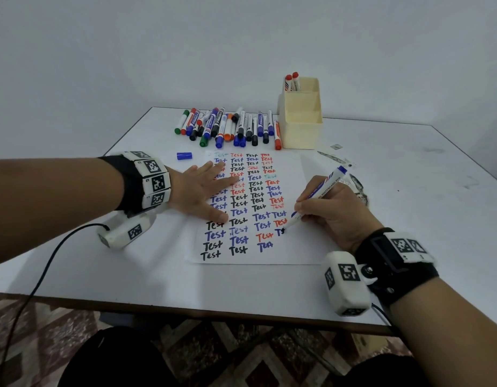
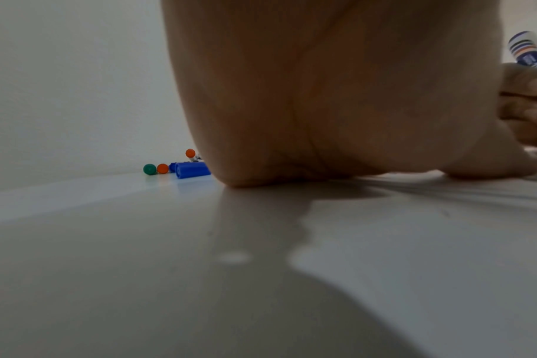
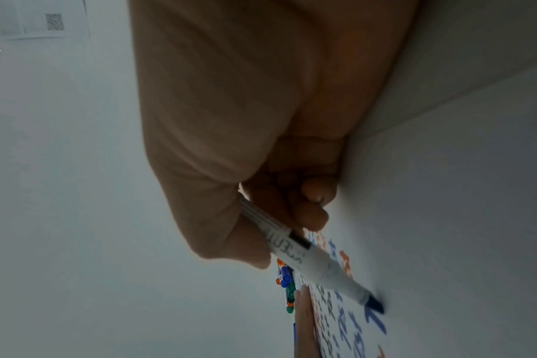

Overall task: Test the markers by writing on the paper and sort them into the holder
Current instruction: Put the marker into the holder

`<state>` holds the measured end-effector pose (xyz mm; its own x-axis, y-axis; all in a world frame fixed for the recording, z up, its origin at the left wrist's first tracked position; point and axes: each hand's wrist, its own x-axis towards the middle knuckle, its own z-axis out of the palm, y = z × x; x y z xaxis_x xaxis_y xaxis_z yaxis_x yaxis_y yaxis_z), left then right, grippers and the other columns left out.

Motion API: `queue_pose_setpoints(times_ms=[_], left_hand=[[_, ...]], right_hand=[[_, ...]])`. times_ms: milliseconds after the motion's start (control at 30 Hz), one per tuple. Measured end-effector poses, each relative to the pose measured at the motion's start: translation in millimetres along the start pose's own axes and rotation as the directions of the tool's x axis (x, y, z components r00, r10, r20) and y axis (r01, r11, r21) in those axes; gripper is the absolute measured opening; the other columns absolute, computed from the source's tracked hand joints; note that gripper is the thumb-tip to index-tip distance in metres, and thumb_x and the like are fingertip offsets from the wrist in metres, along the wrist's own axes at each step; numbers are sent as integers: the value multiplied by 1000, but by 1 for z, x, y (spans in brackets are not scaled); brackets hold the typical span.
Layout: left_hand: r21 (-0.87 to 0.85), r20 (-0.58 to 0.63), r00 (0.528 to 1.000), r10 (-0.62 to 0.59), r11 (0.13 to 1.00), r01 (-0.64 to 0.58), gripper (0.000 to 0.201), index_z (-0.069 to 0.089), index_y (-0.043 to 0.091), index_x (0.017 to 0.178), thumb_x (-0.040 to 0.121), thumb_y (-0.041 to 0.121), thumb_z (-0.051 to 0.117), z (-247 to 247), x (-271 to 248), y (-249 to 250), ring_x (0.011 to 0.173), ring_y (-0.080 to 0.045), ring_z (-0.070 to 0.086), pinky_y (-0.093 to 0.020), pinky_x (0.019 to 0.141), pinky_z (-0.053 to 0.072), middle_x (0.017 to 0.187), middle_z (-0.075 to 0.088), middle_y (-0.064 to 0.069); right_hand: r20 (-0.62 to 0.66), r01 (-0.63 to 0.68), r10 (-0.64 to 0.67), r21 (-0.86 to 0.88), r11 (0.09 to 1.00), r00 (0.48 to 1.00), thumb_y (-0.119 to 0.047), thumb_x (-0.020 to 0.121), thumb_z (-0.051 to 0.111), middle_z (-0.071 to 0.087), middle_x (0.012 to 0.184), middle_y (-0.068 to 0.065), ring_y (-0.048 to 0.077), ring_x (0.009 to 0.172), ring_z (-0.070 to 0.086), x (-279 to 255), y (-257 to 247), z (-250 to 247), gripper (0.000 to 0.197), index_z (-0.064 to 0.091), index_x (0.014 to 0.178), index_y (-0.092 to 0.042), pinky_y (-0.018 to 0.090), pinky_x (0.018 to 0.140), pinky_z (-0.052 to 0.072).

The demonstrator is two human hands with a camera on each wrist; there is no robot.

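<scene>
A white paper full of "Test" words in black, blue and red lies mid-table. My right hand grips an uncapped blue whiteboard marker; its tip touches the paper in the right column, beside fresh blue letters. My left hand lies flat with spread fingers on the sheet's left side, pressing it down. The marker's blue cap sits loose on the table above the left hand, also visible from the left wrist as the blue cap. A cream holder with three compartments stands at the back; its rear compartment holds two red-capped markers.
A pile of several capped markers in blue, black, red, orange and green lies at the back, left of the holder. Small scraps lie right of the paper. A black cable trails off the table's near-left edge.
</scene>
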<state>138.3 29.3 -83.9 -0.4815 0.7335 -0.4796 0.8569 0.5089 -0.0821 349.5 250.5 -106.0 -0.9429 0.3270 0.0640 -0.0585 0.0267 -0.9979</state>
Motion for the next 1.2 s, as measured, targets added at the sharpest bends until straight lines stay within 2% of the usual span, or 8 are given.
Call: queue_pose_setpoints(times_ms=[133,367,567,667,767,833,967,1200], left_hand=[[1,3,1000,2,1000,-2,133,-21,45,152,41,109,17,0,0,0,151,-28,-22,-51,122,-4,163,-28,-3],[2,1,1000,2,1000,-2,131,-21,46,151,43,108,18,0,1,-1,151,-27,-22,-52,123,-3,163,-28,-2],[-2,12,1000,1,1000,-1,130,-22,48,150,43,109,19,0,1,-1,151,-27,-23,-52,123,-3,162,-29,-1],[-3,9,1000,1,1000,-1,130,-22,48,150,42,109,19,0,1,-1,151,-27,-22,-53,123,-3,163,-29,-1],[7,-11,1000,-1,1000,1,134,-20,46,152,38,110,14,2,2,0,151,-28,-20,-52,123,-2,163,-26,-3],[10,-15,1000,-1,1000,1,134,-20,46,152,39,110,14,2,1,0,151,-29,-20,-53,123,-2,163,-26,-3],[14,-20,1000,2,1000,-2,135,-19,44,152,38,110,13,2,1,0,152,-30,-18,-52,123,-1,164,-25,-5],[14,-14,1000,2,1000,-2,131,-20,45,152,43,108,17,2,2,0,151,-29,-20,-52,123,-2,163,-27,-4]], right_hand=[[9,-10,10,4,1000,1000,-3,67,72,62,64,10,19,60,58,1,1,1,14,68,61,-15,23,57,51],[-43,27,-26,20,999,999,7,75,72,62,64,10,20,60,57,2,4,-2,22,64,65,-11,22,54,49],[-36,5,-3,38,999,999,-3,66,70,62,63,9,19,60,57,2,4,-1,13,64,61,-14,24,55,49],[-52,16,-13,64,998,999,-1,68,70,62,64,9,19,62,58,3,4,-1,15,65,62,-14,25,56,49],[-85,42,-36,64,997,996,10,78,68,60,63,6,18,61,55,3,6,-2,31,64,60,-15,25,57,47],[-83,35,-31,45,998,996,13,80,65,59,62,6,19,62,54,3,6,-2,33,63,61,-14,26,57,46],[-58,2,1,44,999,998,-1,67,69,58,60,5,20,61,53,3,5,-2,16,62,60,-15,26,56,45],[-89,6,-4,25,1000,996,-3,66,69,59,60,6,20,60,53,4,6,-3,16,62,60,-16,24,54,44]])
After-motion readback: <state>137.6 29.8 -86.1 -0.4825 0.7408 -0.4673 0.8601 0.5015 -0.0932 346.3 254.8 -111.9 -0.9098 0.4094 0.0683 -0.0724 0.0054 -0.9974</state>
